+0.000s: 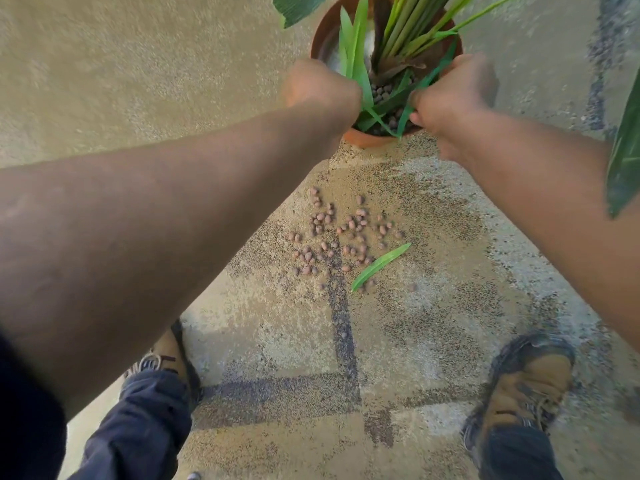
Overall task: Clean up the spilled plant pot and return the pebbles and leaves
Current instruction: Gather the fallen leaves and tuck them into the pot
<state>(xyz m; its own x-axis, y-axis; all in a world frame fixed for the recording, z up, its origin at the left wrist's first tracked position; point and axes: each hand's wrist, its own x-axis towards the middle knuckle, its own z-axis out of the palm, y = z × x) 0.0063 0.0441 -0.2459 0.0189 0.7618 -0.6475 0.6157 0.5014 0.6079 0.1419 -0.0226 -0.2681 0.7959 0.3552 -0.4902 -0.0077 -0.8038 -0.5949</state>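
A terracotta plant pot (363,138) stands upright at the top centre, with green stalks and dark pebbles inside. My left hand (318,86) is closed at the pot's left rim, its fingers hidden behind the wrist. At the right rim, my right hand (453,95) is closed around green leaves (401,114) that hang over the pebbles in the pot. Several brown pebbles (341,237) lie scattered on the ground below the pot. One loose green leaf (381,266) lies at their right edge.
The ground is rough speckled concrete with dark seams (343,327). My two brown shoes (523,393) stand at the bottom, left shoe (166,355) partly under my arm. A large dark leaf (625,150) hangs in at the right edge.
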